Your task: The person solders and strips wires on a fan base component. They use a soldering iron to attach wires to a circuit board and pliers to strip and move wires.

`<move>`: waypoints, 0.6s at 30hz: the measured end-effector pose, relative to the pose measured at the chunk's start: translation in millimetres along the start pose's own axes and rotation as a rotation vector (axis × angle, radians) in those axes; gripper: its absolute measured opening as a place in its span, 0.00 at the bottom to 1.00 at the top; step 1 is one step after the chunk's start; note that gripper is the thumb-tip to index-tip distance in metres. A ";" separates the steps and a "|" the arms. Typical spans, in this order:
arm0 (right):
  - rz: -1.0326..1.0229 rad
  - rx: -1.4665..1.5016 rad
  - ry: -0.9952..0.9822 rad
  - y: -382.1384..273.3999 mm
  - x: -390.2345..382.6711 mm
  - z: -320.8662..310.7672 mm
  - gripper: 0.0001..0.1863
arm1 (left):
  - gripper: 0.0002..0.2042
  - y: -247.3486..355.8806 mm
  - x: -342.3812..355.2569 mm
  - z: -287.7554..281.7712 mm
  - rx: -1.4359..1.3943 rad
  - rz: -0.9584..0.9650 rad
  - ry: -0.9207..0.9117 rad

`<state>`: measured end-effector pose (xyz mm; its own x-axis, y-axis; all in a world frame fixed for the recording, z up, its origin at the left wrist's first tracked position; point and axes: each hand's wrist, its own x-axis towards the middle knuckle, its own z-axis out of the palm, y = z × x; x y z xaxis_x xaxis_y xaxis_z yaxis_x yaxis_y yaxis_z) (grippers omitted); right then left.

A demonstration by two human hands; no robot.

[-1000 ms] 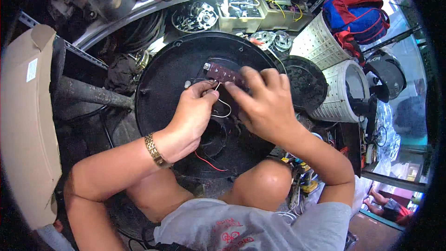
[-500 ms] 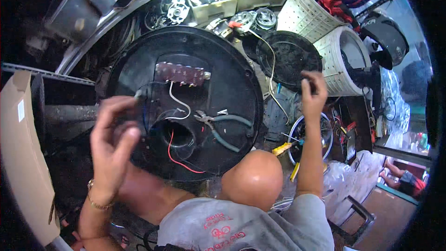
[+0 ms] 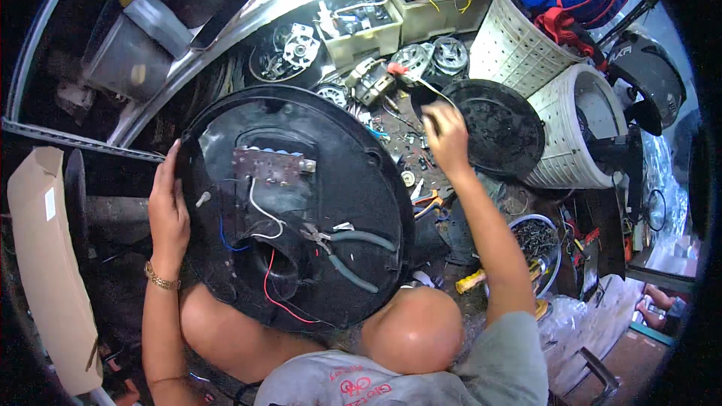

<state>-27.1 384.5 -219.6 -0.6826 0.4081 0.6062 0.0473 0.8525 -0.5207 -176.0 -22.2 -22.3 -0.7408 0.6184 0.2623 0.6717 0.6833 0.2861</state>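
Observation:
A large round black plastic housing (image 3: 346,158) rests tilted over my knees. At its left rim is my left hand (image 3: 169,207), gripping the edge with its fingers stretched along it. On the housing sit a brown circuit board (image 3: 274,165) with a white wire (image 3: 259,207), and a red wire (image 3: 272,286) by a round hole. Grey-handled pliers (image 3: 350,256) lie spread on its right part. Beyond its right side, my right hand (image 3: 449,139) has bent fingers at a thin white cable (image 3: 432,89), which runs from an orange-red connector (image 3: 396,69); the fingertips are partly hidden.
Motor parts (image 3: 372,79) and small scraps litter the floor beyond the housing. A round black lid (image 3: 500,128) leans near two white perforated baskets (image 3: 568,131). Parts bins (image 3: 361,26) stand at the back, a cardboard piece (image 3: 53,256) at left, and a yellow-handled tool (image 3: 472,280) at right.
My left hand has come down from above the housing onto its left rim. The housing now sits tilted. My right hand has moved left to the white cable.

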 end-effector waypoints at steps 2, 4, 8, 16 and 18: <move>-0.169 -0.197 0.035 -0.5 51.2 26.4 0.14 | 0.25 -5.5 2.5 1.1 0.011 -0.005 0.036; -0.076 -0.354 -0.075 5.7 92.8 60.2 0.15 | 0.24 -6.9 2.1 -4.8 -0.003 -0.017 0.028; 0.046 -0.724 -0.366 63.2 109.0 121.3 0.16 | 0.24 -16.8 9.1 5.5 -0.075 -0.065 0.034; 0.267 -0.524 -0.579 64.1 116.8 102.8 0.17 | 0.25 -29.9 1.0 2.0 -0.043 -0.099 0.002; 0.308 -0.164 -0.282 58.0 94.9 52.8 0.14 | 0.25 -29.4 0.1 3.6 -0.032 -0.077 0.016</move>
<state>-127.6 455.4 -224.0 -0.7897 0.5655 0.2380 0.3791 0.7547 -0.5355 -195.8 -40.8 -34.0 -0.7904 0.5580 0.2530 0.6126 0.7157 0.3354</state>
